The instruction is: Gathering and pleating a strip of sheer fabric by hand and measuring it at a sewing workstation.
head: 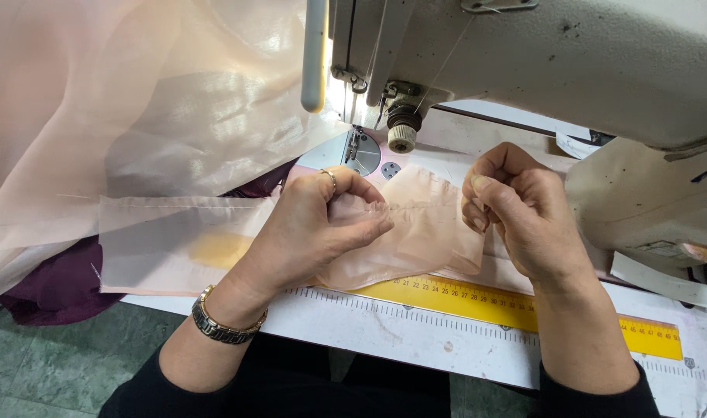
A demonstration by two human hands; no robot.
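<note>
- Left hand point(314, 228) lies on a strip of sheer peach fabric point(423, 232), fingers curled, thumb and fingertips pinched on a small gathered bunch along its stitched seam; ring on one finger, metal watch point(222, 323) at the wrist
- Right hand point(516, 209) is closed in a loose fist at the strip's right end, thumb pressed to forefinger, pinching the fabric edge or a thread; which one cannot be told
- The two hands sit near each other, the puckered seam running between them
- Fabric strip lies flat on the white surface point(415, 340), just in front of the needle area, and stretches left past the left hand to the surface edge
- Yellow ruler point(523, 310) is fixed along the surface, its left part tucked under the strip's lower edge
- Sewing machine point(601, 62), off-white, stands above and behind the hands; a thread runs down its head, and the presser foot point(355, 147) sits over a round metal plate
- A large billow of the same sheer peach cloth point(136, 101) fills the upper left
- Dark purple cloth point(59, 286) hangs below it at the left edge
- Black sleeves cover both forearms near the bottom of the view
</note>
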